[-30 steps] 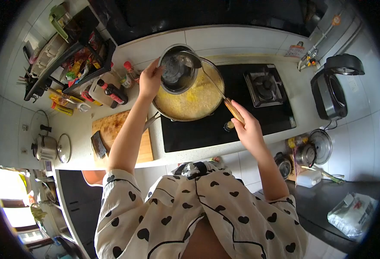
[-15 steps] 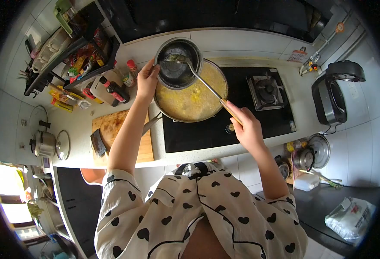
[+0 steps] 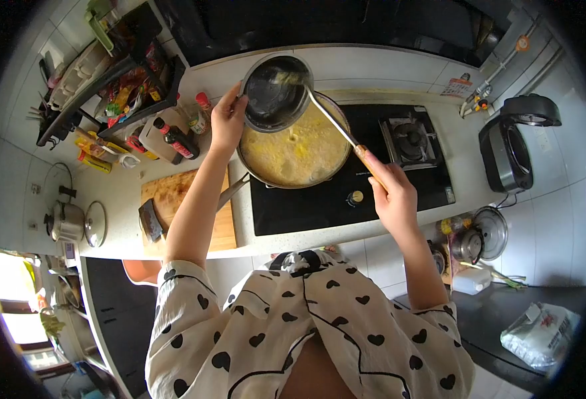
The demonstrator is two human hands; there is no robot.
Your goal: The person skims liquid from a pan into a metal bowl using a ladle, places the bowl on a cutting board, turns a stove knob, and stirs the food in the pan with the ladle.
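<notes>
My left hand (image 3: 228,118) grips the rim of a dark metal bowl (image 3: 266,106), tilted above the far left part of the pan. Closed round the wooden handle of a ladle (image 3: 337,125) is my right hand (image 3: 395,195). The ladle's head is over the bowl's opening, with a blurred yellowish patch at it. Below, a wide pan (image 3: 319,159) of yellow, soupy food sits on the left side of the black gas stove (image 3: 286,213). Its handle points toward the cutting board.
Left of the stove, a cleaver (image 3: 151,220) lies on a wooden cutting board (image 3: 173,193). Behind stand a dark sauce bottle (image 3: 178,138) and a loaded rack (image 3: 100,100). A second burner (image 3: 412,141) and a black appliance (image 3: 508,149) with a raised lid are on the right.
The bowl has tipped further over the pan, uncovering more of the food. My right hand has shifted right and slightly down with the ladle.
</notes>
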